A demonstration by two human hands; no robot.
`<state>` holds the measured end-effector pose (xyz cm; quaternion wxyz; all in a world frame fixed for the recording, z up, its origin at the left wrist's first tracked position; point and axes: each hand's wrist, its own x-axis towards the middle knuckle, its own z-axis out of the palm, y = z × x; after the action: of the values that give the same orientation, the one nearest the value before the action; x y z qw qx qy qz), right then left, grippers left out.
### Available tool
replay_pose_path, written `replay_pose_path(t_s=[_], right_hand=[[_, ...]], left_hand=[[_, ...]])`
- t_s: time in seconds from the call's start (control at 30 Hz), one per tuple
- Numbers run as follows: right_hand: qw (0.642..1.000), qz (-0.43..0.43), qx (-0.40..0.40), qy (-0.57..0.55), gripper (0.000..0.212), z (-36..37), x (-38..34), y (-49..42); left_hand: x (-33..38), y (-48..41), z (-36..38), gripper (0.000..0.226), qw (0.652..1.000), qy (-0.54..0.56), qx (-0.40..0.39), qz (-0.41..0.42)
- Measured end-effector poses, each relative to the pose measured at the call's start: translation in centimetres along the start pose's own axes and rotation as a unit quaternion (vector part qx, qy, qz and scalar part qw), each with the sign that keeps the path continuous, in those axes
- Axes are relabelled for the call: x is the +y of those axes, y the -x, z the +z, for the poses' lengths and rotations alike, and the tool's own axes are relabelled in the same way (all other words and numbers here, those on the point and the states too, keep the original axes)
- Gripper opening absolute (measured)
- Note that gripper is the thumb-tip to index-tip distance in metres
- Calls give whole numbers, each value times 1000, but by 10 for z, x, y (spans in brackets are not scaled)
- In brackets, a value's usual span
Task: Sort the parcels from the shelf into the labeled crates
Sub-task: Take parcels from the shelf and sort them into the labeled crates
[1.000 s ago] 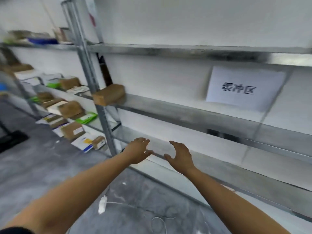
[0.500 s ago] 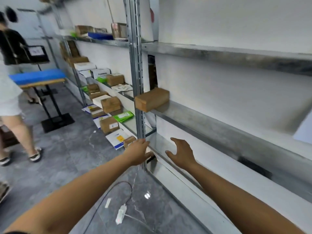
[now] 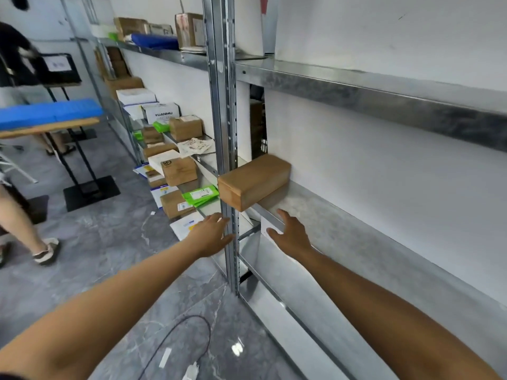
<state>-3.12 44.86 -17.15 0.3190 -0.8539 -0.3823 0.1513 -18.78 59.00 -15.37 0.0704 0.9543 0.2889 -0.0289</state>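
You are at the pick: your left hand (image 3: 211,234) and right hand (image 3: 290,234) hover spread and empty just below the brown parcel (image 3: 255,179), at twelve o'clock, overhanging the shelf (image 3: 315,212) edge. Next, probably, raise both hands and clasp its sides.

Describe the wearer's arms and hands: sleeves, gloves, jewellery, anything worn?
No gloves, rings or watch visible on the left hand or right hand. Both forearms are uncovered; a sliver of dark sleeve shows at the left arm's upper end.

Left forearm (image 3: 123,292) and right forearm (image 3: 370,297) stretch forward, bare; left grip (image 3: 211,237) and right grip (image 3: 291,233) apart, empty; fingers straight, thumbs inward.
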Motion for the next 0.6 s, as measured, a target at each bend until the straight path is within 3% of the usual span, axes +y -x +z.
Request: replay_pose_path(t_s=[0.23, 0.6], right_hand=[[998, 37, 24, -50, 65, -11, -15, -83], [990, 108, -17, -92, 55, 27, -52, -177]], left_hand=[[-11, -108, -25, 54, 996, 84, 42, -12], [-56, -234, -34, 49, 998, 46, -29, 33]])
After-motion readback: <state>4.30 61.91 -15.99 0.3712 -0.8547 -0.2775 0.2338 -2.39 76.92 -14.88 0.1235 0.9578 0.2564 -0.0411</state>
